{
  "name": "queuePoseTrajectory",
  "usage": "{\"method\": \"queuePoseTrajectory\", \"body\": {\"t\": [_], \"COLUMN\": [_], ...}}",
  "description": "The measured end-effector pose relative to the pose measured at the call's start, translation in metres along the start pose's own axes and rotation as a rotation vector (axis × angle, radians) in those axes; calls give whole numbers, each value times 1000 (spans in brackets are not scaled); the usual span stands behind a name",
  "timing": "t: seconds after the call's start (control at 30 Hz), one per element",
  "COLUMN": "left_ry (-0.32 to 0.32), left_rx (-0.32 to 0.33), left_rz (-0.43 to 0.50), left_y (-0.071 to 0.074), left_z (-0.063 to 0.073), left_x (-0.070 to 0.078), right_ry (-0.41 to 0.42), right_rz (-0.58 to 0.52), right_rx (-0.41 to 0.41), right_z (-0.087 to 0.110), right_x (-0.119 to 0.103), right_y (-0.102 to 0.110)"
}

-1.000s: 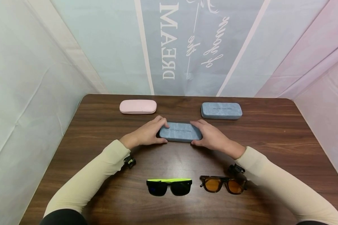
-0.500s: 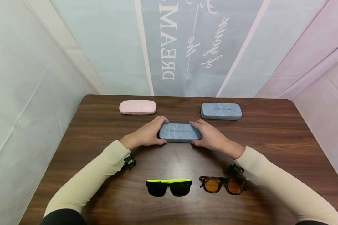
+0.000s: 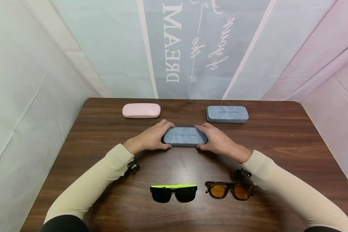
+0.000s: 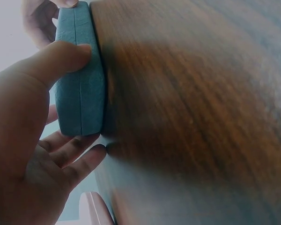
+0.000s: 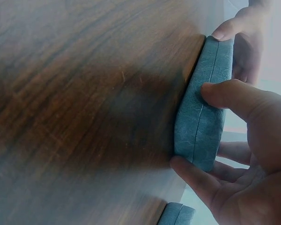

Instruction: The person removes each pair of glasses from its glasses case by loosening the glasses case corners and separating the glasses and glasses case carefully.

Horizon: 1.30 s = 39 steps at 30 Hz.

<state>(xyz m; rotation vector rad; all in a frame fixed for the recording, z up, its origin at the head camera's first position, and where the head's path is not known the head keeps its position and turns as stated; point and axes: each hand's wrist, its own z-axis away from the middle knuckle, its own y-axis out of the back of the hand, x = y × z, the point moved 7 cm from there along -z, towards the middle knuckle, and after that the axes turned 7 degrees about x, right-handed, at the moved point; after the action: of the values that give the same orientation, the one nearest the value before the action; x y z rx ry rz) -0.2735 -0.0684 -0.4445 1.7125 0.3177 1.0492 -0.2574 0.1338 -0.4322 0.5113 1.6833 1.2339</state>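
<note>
As the brown tabletop [image 3: 278,135] spreads below, the left hand [image 3: 150,138] and right hand [image 3: 218,140] grip opposite ends of the central blue case [image 3: 185,136]. Beyond it lie another blue case [image 3: 227,114], rightward, and a pink case [image 3: 141,110], leftward; nearer than it, dark sunglasses [image 3: 174,189] and, rightward, amber glasses [image 3: 229,185]. Only the wrist views show its side seam [image 4: 79,101]. A left fingertip [image 3: 171,125], on its top a second ago, now meets its far edge.

Left hand [image 3: 150,137] grips blue case [image 3: 185,137] at left end, thumb [image 4: 77,57] near side, fingertips [image 3: 170,124] far edge; right hand [image 3: 216,139] likewise, right end; left forearm [image 3: 90,185], right forearm [image 3: 295,190] angled inward.
</note>
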Motion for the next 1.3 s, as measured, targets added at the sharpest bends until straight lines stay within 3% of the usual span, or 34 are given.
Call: {"method": "queuePoseTrajectory", "body": {"t": [0.67,1.0,1.3], "left_ry": [-41,-65,-96], "left_rx": [-24,-20,-35], "left_rz": [-85,-142,-201], "left_y": [6,9,2], "left_z": [-12,-22,-34], "left_x": [12,26,42], "right_ry": [-29,-50,-49], "right_rz": [-33,-13,1], "right_rx": [-22,-47,-68], "right_z": [3,7,15], "right_x": [6,16,27], "right_y": [19,30,40]}}
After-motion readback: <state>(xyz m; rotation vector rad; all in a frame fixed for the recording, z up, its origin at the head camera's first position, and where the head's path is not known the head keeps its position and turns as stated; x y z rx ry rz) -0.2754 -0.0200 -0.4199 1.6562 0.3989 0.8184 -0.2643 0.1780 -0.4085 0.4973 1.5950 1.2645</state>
